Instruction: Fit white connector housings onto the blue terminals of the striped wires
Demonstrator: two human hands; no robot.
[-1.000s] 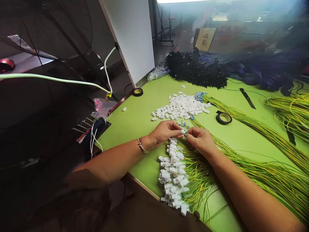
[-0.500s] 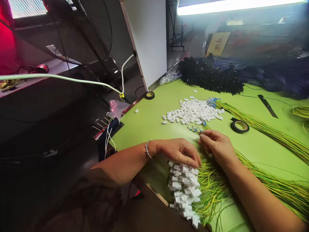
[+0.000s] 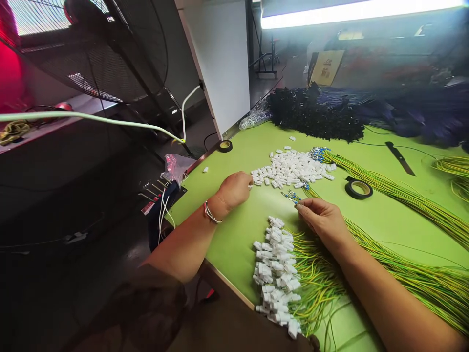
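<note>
My left hand (image 3: 236, 189) is at the left edge of a pile of small white plastic connector housings (image 3: 293, 166). Its fingers are closed around one white connector housing (image 3: 250, 186), mostly hidden by the fingertips. Between thumb and forefinger, my right hand (image 3: 320, 215) pinches a few yellow-green wires whose ends carry blue-collared metal terminals (image 3: 291, 196). These ends point left, just below the pile. Nearer me lies a stack of wires fitted with white connectors (image 3: 276, 274), their yellow-green leads (image 3: 318, 278) running right beneath my right forearm.
Black tape rolls lie on the green table (image 3: 227, 234): one roll (image 3: 359, 188) right of the pile, another (image 3: 224, 145) at the left edge. A dark blade (image 3: 400, 159) and a bundle of terminal-ended wires (image 3: 388, 188) lie right. Black cables (image 3: 318, 115) are heaped behind.
My left hand has moved from above the finished-looking connector stack, forward and left to the pile's edge, and closed on a housing. My right hand keeps its pinch on the wires.
</note>
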